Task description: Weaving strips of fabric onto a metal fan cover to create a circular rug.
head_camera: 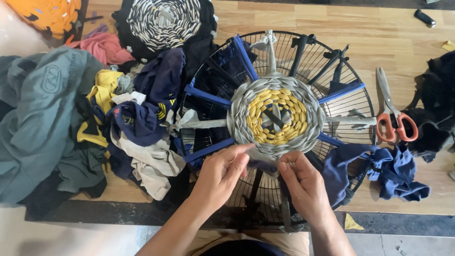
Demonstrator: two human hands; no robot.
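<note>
Grey-and-yellow woven round (276,116) on wire fan guard (350,102), left hand (219,174) and right hand (303,182) both pinching its near edge

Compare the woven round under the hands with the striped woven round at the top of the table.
The grey and yellow round is stretched on spokes across a black wire fan guard; the black and white round lies loose on the clothes pile. The left hand and right hand work the first one's edge; nothing touches the second. Both are flat spirals of fabric strips.
</note>
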